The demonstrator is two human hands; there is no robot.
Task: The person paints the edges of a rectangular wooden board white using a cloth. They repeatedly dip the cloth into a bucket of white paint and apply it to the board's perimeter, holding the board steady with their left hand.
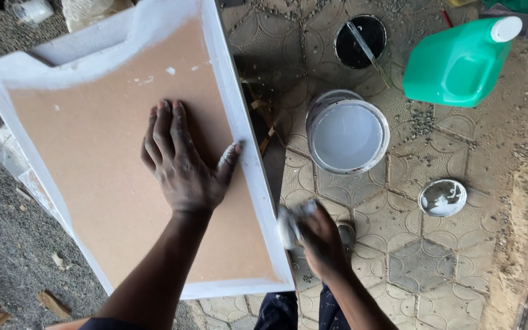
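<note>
Left hand [181,160] flat, fingers spread wide, pressing the brown face of a white-edged board [111,183]; thumb at the board's right painted rim. Right hand [320,235] closed around a paint-soaked white rag [291,221], just beside the board's lower right corner. On the patterned floor [423,269]: open bucket of white paint [348,132], green jug [456,61], loose lid [442,197].

Open floor [423,269] right of the right hand [319,235]: patterned tiles bare there. Ahead, a white paint bucket [348,132] blocks the way, a small lid [442,197] to its right. Farther up, a black tin [360,41] and a green jug [456,61]. To the left, the panel [123,159] fills the space.
</note>
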